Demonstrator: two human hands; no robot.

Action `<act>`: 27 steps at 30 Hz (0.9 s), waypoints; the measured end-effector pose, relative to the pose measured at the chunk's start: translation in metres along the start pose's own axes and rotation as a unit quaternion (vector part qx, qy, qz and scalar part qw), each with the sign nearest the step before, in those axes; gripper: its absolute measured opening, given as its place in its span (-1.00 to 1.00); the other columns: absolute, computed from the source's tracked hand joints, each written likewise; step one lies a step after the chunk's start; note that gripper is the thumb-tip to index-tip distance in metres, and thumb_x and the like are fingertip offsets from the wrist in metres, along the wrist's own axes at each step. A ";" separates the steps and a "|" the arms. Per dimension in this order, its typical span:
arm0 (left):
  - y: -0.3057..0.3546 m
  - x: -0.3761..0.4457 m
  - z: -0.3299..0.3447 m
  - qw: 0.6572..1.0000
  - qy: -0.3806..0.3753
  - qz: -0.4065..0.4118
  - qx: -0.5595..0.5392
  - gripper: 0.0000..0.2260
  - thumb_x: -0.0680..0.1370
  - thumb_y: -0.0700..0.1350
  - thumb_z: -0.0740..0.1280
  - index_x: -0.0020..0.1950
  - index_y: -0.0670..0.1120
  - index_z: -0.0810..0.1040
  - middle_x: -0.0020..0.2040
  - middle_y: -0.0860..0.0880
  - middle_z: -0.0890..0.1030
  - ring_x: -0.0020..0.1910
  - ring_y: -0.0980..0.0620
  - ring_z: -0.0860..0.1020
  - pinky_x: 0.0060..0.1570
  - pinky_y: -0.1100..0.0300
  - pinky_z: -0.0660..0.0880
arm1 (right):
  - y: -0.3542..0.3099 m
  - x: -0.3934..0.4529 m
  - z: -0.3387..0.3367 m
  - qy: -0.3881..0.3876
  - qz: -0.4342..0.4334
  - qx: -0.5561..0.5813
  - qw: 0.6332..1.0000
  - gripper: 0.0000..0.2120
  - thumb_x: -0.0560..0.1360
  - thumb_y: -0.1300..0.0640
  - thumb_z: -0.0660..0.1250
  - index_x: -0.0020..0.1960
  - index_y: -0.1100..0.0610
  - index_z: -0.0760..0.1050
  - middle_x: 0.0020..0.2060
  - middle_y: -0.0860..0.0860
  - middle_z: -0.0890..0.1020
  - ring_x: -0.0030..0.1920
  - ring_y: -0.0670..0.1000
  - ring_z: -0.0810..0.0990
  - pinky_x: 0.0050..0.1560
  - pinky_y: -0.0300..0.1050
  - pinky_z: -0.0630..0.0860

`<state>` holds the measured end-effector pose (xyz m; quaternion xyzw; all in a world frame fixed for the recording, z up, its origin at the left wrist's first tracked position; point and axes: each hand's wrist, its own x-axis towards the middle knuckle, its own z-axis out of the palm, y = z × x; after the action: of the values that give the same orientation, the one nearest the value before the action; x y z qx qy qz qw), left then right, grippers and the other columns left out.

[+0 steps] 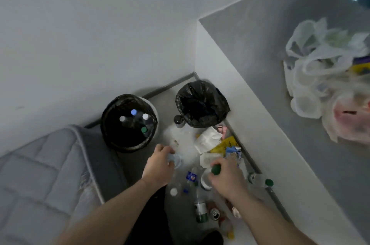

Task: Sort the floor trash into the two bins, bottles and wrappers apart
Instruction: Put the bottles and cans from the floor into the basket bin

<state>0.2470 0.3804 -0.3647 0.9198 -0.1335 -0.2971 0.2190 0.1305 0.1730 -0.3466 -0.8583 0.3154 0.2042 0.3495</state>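
Observation:
Two bins lined with black bags stand against the wall. The left bin [112, 136] holds several capped bottles; the right bin [202, 104] looks dark inside. My left hand [158, 166] grips a clear plastic bottle [175, 159] just in front of the left bin. My right hand [226, 178] holds a green-capped bottle [216, 169] above the floor litter. Crumpled white, yellow and blue wrappers [212, 142] lie in front of the right bin. More bottles [200, 208] and a can [214, 214] lie below my hands.
A grey quilted mattress [40, 164] fills the left side. On the right, a raised grey ledge [260, 94] carries plastic bags [324, 76] stuffed with rubbish. Another green-capped bottle [260, 180] lies along the ledge's base. A small dark jar [178, 121] stands between the bins.

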 end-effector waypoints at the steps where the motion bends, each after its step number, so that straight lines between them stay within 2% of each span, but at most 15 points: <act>1: 0.003 -0.010 -0.016 1.000 0.020 -0.016 -0.013 -0.79 0.52 -0.10 0.31 0.15 0.06 0.51 0.13 0.10 0.38 -0.02 -0.10 0.58 0.02 -0.01 0.54 | -0.017 -0.002 -0.012 -0.005 -0.022 -0.013 1.000 -0.82 0.39 0.01 0.45 -0.04 -0.12 0.53 -0.05 -0.15 0.46 -0.05 -0.05 0.52 -0.12 -0.13 0.45; 4: -0.001 -0.029 -0.057 0.995 0.066 -0.054 -0.045 -0.74 0.48 -0.06 0.32 0.17 0.06 0.52 0.14 0.11 0.41 -0.02 -0.08 0.58 0.01 0.03 0.53 | -0.067 -0.003 -0.033 -0.011 -0.068 -0.043 0.997 -0.81 0.37 -0.02 0.43 -0.03 -0.11 0.54 -0.04 -0.15 0.50 -0.05 -0.03 0.55 -0.07 -0.05 0.52; 7: -0.011 -0.035 -0.099 0.990 0.098 -0.078 -0.070 -0.72 0.49 -0.06 0.33 0.20 0.06 0.54 0.16 0.12 0.42 -0.01 -0.07 0.57 0.03 0.05 0.52 | -0.118 0.003 -0.040 -0.017 -0.110 -0.057 0.992 -0.80 0.39 -0.05 0.42 0.00 -0.12 0.55 -0.04 -0.17 0.49 -0.07 -0.06 0.53 -0.08 -0.08 0.52; 10: -0.033 -0.027 -0.134 0.982 0.128 -0.100 -0.094 -0.74 0.52 -0.04 0.34 0.21 0.06 0.55 0.16 0.14 0.42 0.00 -0.02 0.56 0.06 0.08 0.52 | -0.165 0.018 -0.037 -0.019 -0.151 -0.051 0.987 -0.84 0.41 -0.02 0.44 -0.02 -0.10 0.56 -0.05 -0.17 0.50 -0.09 -0.07 0.53 -0.11 -0.14 0.47; 14: -0.069 -0.001 -0.170 0.977 0.142 -0.121 -0.100 -0.76 0.54 -0.04 0.33 0.20 0.07 0.56 0.16 0.15 0.42 0.03 -0.01 0.54 0.03 0.10 0.50 | -0.217 0.047 -0.023 -0.020 -0.181 -0.028 0.983 -0.84 0.42 0.00 0.44 0.00 -0.07 0.58 -0.05 -0.17 0.50 -0.09 -0.08 0.54 -0.04 -0.09 0.50; 22: -0.131 0.066 -0.190 0.977 0.095 -0.171 -0.083 -0.71 0.54 -0.08 0.27 0.25 0.02 0.57 0.24 0.05 0.42 0.10 -0.11 0.54 0.09 0.09 0.48 | -0.272 0.104 0.031 -0.068 -0.193 -0.052 0.977 -0.84 0.44 -0.04 0.45 0.00 -0.11 0.56 -0.05 -0.21 0.50 -0.08 -0.14 0.53 -0.10 -0.25 0.41; 27: -0.163 0.105 -0.180 0.971 0.060 -0.207 -0.102 -0.71 0.55 -0.07 0.26 0.25 0.01 0.59 0.26 0.04 0.42 0.14 -0.14 0.53 0.05 0.14 0.41 | -0.290 0.135 0.074 -0.091 -0.182 -0.072 0.976 -0.83 0.43 -0.04 0.45 -0.01 -0.12 0.54 -0.04 -0.18 0.50 -0.05 -0.11 0.53 -0.03 -0.21 0.46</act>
<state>0.4574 0.5401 -0.3639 0.9165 0.1037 -0.2921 0.2528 0.4164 0.3347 -0.3372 -0.9020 0.1048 0.2368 0.3454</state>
